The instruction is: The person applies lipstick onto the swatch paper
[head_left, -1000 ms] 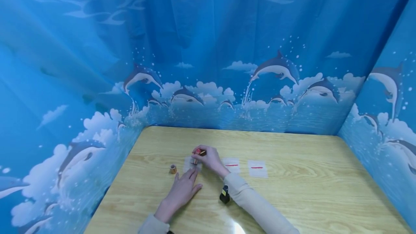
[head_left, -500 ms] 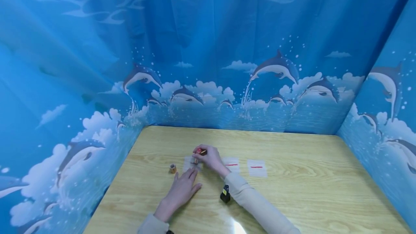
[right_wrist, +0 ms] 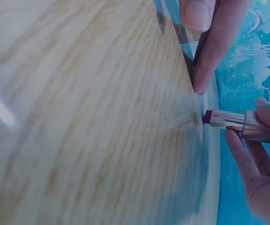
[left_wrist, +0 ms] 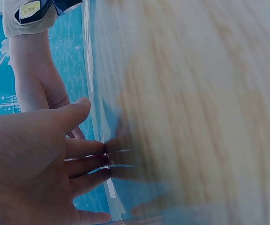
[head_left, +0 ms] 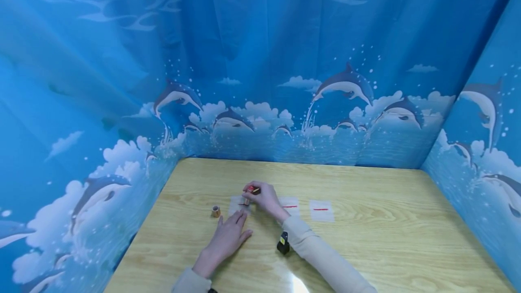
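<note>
My right hand [head_left: 264, 200] pinches a lipstick [right_wrist: 228, 120] by its shiny metallic tube, its dark red tip pointing down at the sheet. Beside it, a dark piece with a gold stripe [head_left: 255, 191] shows at the fingers. Under the tip lies a small translucent white paper square [head_left: 234, 207] with a short red line on it. My left hand [head_left: 229, 236] lies palm down with straight fingers, their tips resting on the sheet's near edge. Left of the sheet stands a small copper-coloured cap [head_left: 216, 212], its hollow end up.
Two more paper squares lie to the right: one [head_left: 290, 211], partly behind the right wrist, and another [head_left: 322, 216], each with a red line. The wood-grain table [head_left: 386, 238] is backed by a blue dolphin curtain [head_left: 260, 80]. A black wrist camera [head_left: 283, 243] sits under the right forearm.
My right hand has slid slightly to the right with the lipstick, and a red line now shows on the sheet left of its tip. The left hand has stayed in place.
</note>
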`<state>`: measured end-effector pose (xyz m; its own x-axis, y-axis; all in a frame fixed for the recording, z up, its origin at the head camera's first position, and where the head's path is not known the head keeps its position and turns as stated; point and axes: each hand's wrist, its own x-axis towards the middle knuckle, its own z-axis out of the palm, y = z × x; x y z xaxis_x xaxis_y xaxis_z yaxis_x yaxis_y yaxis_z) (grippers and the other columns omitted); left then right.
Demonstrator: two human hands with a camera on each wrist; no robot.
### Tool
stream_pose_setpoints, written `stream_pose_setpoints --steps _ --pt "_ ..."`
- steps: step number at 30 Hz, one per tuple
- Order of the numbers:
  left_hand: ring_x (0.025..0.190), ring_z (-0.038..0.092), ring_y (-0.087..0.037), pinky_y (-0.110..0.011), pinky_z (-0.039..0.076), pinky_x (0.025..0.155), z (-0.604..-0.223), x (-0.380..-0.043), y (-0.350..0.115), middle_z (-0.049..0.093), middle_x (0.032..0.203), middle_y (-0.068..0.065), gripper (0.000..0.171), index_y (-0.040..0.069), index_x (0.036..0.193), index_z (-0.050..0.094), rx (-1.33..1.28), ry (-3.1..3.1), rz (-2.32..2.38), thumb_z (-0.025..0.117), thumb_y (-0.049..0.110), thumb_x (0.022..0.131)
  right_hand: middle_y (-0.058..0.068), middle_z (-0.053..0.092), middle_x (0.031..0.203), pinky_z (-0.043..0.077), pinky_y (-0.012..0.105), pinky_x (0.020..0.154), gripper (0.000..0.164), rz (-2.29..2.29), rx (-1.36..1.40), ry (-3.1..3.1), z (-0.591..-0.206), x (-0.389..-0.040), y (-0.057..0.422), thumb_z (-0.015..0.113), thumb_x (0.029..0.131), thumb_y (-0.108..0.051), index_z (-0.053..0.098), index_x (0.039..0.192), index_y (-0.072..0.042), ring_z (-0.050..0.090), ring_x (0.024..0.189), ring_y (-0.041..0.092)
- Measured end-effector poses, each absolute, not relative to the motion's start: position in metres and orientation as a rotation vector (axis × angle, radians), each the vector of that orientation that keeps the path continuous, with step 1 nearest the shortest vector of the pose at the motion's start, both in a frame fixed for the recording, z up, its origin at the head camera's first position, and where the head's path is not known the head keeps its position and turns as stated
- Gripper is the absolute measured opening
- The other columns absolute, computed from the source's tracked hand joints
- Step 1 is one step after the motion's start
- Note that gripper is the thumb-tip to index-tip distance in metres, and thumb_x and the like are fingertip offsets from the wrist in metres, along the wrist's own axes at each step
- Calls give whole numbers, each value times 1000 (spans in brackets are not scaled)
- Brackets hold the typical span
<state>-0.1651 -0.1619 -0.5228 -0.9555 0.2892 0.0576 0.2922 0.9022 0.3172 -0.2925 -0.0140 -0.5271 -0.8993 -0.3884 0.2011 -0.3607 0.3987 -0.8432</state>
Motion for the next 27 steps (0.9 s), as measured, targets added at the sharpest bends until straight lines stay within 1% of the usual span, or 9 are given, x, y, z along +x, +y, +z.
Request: stream_pose_setpoints --steps 6,11,21,27 --pt "138 46 -42 -75 27 111 -523 -165 -162 47 151 -23 59 -5 142 52 -469 -3053 -513 61 36 100 4 75 97 59 24 75 15 -1560 -716 2598 -528 -293 -11 76 92 -20 75 104 -11 70 87 15" --pt "138 46 -42 -75 27 111 -524 -165 -162 47 151 -24 59 -6 141 52 -474 -3048 -525 62 35 100 2 75 97 58 24 76 15 -1556 -687 2593 -528 -293 -10 77 92 -20 76 104 -13 70 87 13" --pt "138 46 -42 -76 27 110 -525 -165 -163 47 150 -24 59 -6 141 52 -477 -3040 -530 62 35 100 2 75 98 59 23 77 15 -1543 -686 2615 -530 -294 -8 77 92 -21 76 105 -13 70 87 14" --pt "138 46 -42 -75 28 110 -524 -165 -163 48 150 -24 58 -6 141 53 -479 -3037 -533 62 35 100 2 75 96 59 23 76 13 -1578 -690 2598 -529 -293 -6 77 92 -19 76 103 -12 70 85 13"
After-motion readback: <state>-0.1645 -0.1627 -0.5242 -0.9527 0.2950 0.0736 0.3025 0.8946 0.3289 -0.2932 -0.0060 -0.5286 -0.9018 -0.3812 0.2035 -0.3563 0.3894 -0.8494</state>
